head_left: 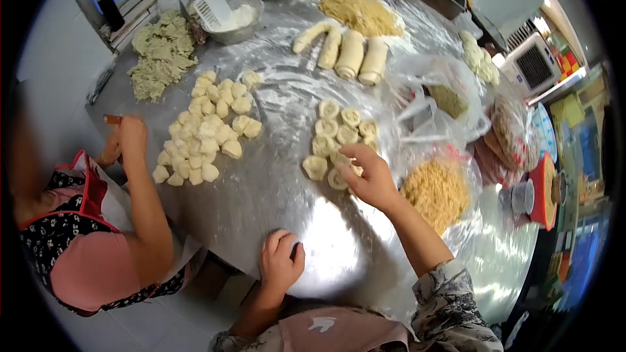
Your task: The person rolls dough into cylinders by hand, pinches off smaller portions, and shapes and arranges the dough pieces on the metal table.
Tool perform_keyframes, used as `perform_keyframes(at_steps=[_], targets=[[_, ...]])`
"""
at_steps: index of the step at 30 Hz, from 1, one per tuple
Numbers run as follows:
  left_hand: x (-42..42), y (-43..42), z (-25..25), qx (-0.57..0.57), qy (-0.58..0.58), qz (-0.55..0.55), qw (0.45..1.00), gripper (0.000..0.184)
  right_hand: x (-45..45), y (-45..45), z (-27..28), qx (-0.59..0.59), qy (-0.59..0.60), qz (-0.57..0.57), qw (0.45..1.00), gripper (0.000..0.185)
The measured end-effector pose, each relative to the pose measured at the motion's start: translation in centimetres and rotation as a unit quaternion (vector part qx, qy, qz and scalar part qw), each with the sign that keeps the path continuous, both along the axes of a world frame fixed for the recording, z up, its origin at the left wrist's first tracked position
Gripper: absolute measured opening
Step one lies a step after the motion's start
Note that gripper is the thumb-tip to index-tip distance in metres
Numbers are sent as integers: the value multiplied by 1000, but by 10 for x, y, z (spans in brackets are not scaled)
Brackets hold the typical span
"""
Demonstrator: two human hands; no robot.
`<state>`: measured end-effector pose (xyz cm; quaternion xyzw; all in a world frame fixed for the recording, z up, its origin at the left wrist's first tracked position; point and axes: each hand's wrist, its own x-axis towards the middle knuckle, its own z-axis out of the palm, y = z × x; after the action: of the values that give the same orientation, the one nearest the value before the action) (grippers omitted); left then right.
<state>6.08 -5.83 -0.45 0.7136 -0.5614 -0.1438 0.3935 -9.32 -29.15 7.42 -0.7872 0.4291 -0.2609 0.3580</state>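
My right hand (370,176) reaches over the lower end of a group of round, hollowed dough pieces (324,145), its fingers curled at one of them; what they pinch is too small to tell. Near the table's front edge rests my left hand (280,261), fingers bent against the metal, with something dark by its fingertips that I cannot make out. A heap of small dough lumps (207,135) lies left of the hollowed pieces. Just right of my right hand, a plastic bag holds yellow crumbly filling (438,190).
A co-worker's hands (127,138) hold a brown stick at the left edge. Behind are green dough (162,55), a flour bowl (240,21), dough rolls (352,54) and a yellow dough mound (360,13). Plastic bags (433,101), a clear cup (521,197) and a red basin (541,189) stand right.
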Motion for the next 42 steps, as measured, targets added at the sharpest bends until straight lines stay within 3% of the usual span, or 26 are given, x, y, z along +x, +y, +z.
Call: perform_keyframes(at_steps=[2, 3, 6, 10, 14, 18, 23, 26, 27, 30, 34, 42], targets=[[0, -3, 2, -16, -15, -1, 1000, 28, -27, 16, -12, -87, -3, -12, 996, 32], [1, -3, 0, -25, -23, -5, 999, 28, -36, 21, -7, -10, -20, -59, 998, 32], [1, -11, -2, 2, 78, 41, 996, 32, -60, 8, -27, -43, 17, -150, 988, 35], [12, -75, 27, -27, 111, 13, 993, 48, -61, -15, -39, -58, 12, -196, 979, 39], [31, -172, 15, -78, 31, -18, 996, 62, -46, -46, -43, -12, 71, -198, 978, 43], [48, -253, 2, -27, -24, -80, 996, 86, -30, -73, -72, -20, -26, -182, 983, 45], [43, -306, 0, 59, -51, -172, 982, 96, -8, -94, -69, -91, 75, -167, 979, 46], [29, -310, -5, 63, -42, -213, 974, 90, -4, -103, -77, -86, 85, -128, 984, 46], [27, -306, -1, 59, -9, -231, 971, 80, -3, -102, -73, -66, 99, -127, 985, 45], [25, -289, 6, 74, 33, -250, 965, 76, -8, -90, -65, 34, 59, -117, 991, 44], [18, -252, 10, 66, 43, -284, 956, 75, -21, -53, -69, 14, 34, -103, 994, 45], [-16, -125, 23, 79, 19, -297, 951, 71, -50, 89, -65, 48, 56, -108, 991, 42]])
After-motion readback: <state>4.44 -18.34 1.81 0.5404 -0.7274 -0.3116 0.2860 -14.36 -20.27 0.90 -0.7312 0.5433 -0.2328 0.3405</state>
